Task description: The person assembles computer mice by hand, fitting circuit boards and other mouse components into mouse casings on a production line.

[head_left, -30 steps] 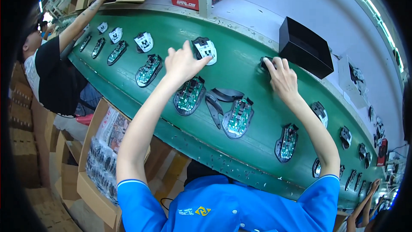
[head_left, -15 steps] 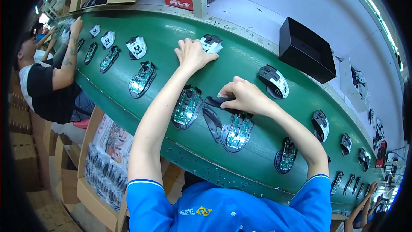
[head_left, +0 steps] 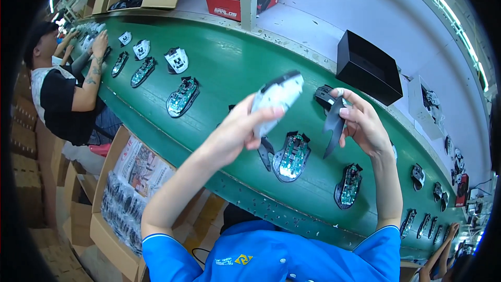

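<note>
My left hand (head_left: pixel 235 133) grips a white mouse top shell (head_left: pixel 280 98), raised and tilted above the green bench. In my right hand (head_left: pixel 368 125) a dark curved mouse side panel (head_left: pixel 332 128) is pinched between thumb and fingers, held upright apart from the shell. Below and between the hands lies a mouse base (head_left: pixel 291 159) with an exposed green circuit board. A second dark side panel (head_left: pixel 265 154) rests just left of it, partly covered by my left hand. Behind my right fingers, a fitted mouse cover (head_left: pixel 324 94) is partly hidden.
Further open mouse bases (head_left: pixel 182 98) and white shells (head_left: pixel 176 60) line the green bench (head_left: pixel 229 47). A black box (head_left: pixel 370 68) and a red box (head_left: pixel 223 6) stand along the back. A carton of wrapped parts (head_left: pixel 121 211) is at lower left. Another person (head_left: pixel 68 86) works at far left.
My left hand has lifted the white shell off the bench and brought it nearer and to the right. My right hand has raised the dark side panel and moved right.
</note>
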A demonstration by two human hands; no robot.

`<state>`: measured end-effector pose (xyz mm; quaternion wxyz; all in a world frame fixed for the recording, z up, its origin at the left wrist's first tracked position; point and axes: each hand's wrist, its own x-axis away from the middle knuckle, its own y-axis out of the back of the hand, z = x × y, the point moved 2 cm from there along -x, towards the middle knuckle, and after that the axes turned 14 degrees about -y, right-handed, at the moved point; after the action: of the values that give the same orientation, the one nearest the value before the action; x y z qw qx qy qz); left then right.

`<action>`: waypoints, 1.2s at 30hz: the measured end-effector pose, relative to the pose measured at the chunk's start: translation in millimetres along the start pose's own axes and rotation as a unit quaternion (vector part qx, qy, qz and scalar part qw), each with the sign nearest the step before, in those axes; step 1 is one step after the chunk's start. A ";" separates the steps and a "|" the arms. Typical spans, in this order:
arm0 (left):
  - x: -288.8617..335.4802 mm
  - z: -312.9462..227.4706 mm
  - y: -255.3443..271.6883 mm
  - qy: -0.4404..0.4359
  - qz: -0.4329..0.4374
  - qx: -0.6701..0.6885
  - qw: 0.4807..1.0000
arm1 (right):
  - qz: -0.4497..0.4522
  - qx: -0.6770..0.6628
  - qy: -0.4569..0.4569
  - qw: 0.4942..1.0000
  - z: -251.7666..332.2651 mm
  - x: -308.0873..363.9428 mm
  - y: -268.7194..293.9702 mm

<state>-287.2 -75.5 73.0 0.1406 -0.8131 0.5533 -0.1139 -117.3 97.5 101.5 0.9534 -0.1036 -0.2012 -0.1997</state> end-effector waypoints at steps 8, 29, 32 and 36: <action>67.1 3.9 -43.5 0.050 0.043 0.055 0.996 | 0.101 -0.095 0.017 0.990 -18.5 65.3 -19.9; 100.7 22.9 -73.9 -0.198 0.132 -0.099 0.966 | 0.043 -0.070 0.142 0.986 -65.5 99.3 -40.2; 102.7 24.3 -73.5 -0.198 0.094 -0.109 0.970 | 0.037 -0.065 0.157 0.985 -65.5 98.0 -42.6; 103.6 28.8 -70.6 -0.231 0.086 -0.178 0.953 | 0.032 -0.049 0.171 0.983 -65.8 97.5 -44.6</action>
<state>-178.7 -144.6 74.2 0.1269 -0.7787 0.5845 0.1896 -31.8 6.0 89.1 0.9734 -0.1212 -0.0214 -0.1931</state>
